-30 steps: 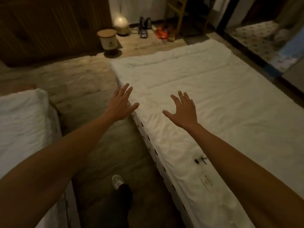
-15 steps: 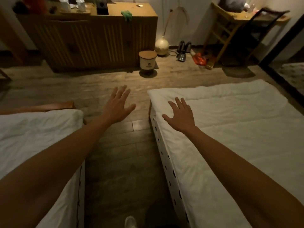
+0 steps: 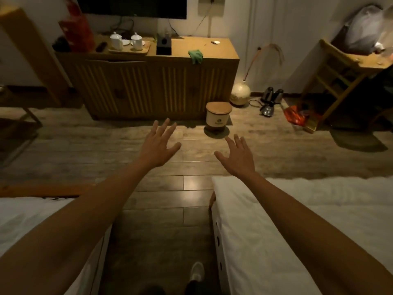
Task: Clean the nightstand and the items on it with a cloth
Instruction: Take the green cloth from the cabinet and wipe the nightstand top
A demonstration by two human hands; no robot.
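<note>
Both the left hand and the right hand are being held out spread and empty, well short of the long slatted wooden cabinet, over whose front edge the crumpled green cloth is hanging, presumably awaiting collection.

A strip of bare floor ran between the left bed and the right bed, and both arms reached along it. Ahead the floor widened up to the cabinet. A lidded bin stood just in front of the cabinet's right end, beyond the right hand. Right of it a vase, kettles and a cord crowded the wall. On the cabinet's surface, a tray, box and cloth left a gap at the right.
</note>
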